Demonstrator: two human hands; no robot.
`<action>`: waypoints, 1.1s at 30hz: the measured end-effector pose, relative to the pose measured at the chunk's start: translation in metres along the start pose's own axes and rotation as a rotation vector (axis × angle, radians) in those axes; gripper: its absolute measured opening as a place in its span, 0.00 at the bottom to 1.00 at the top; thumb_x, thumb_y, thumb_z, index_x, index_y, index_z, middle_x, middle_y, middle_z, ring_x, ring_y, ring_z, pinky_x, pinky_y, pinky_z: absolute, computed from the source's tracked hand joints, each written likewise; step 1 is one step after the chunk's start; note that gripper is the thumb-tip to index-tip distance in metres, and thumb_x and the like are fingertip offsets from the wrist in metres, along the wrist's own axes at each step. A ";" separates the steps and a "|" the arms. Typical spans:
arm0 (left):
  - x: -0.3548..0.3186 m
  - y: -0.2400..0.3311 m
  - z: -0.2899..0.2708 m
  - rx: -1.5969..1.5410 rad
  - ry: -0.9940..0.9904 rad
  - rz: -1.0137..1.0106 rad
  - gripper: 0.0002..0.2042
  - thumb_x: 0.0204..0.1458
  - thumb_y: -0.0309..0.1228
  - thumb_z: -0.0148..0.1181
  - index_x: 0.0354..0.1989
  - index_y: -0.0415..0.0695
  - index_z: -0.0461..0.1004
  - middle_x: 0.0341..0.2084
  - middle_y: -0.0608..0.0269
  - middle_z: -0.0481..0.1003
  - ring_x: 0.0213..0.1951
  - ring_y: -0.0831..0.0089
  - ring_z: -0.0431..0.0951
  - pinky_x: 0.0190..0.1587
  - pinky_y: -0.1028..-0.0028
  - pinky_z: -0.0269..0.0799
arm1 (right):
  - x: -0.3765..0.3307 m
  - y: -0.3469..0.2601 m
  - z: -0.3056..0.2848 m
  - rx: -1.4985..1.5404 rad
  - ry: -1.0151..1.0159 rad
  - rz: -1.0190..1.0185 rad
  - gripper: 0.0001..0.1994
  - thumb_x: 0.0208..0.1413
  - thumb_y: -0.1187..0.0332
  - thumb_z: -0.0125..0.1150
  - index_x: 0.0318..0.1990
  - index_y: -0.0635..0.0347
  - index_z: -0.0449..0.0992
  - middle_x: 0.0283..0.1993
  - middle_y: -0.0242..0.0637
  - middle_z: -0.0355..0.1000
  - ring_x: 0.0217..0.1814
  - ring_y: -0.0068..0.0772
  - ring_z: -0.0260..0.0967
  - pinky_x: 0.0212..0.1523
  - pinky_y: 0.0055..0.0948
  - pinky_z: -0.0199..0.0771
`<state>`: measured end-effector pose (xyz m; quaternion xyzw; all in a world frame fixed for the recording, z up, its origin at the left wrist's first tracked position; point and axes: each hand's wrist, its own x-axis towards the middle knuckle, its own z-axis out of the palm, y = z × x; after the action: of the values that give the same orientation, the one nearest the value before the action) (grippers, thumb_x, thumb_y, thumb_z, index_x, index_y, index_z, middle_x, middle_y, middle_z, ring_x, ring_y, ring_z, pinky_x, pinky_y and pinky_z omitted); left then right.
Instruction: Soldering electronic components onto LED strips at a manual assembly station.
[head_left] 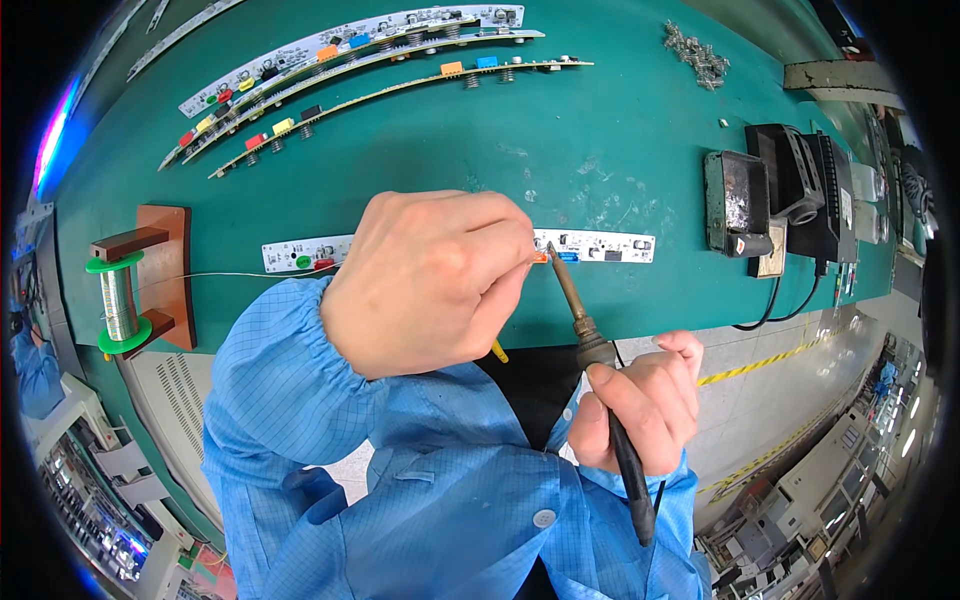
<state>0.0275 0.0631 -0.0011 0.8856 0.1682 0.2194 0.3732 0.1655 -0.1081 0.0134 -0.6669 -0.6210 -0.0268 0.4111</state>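
Carefully, I'm clamping my right hand around the black-handled soldering iron, feeding thin solder wire pinched in my left hand just beside its tip on the long white circuit board.

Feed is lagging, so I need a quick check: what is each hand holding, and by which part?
Right hand grips the soldering iron by its black handle, tip at the circuit board. Left hand pinches the solder wire near its end.

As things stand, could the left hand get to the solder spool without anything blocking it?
Probably yes. The left hand rests over the circuit board, and only bare green mat lies between it and the solder spool at its left.
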 end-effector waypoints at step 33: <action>0.001 -0.004 0.007 0.056 0.018 0.010 0.02 0.44 0.23 0.61 0.26 0.40 0.73 0.27 0.65 0.73 0.25 0.64 0.76 0.23 0.66 0.70 | 0.000 -0.001 0.002 -0.003 0.002 -0.002 0.08 0.33 0.74 0.62 0.26 0.56 0.79 0.16 0.25 0.64 0.17 0.23 0.59 0.40 0.33 0.68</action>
<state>0.0309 0.0621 -0.0086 0.8946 0.1731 0.2244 0.3454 0.1638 -0.1075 0.0125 -0.6667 -0.6212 -0.0286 0.4108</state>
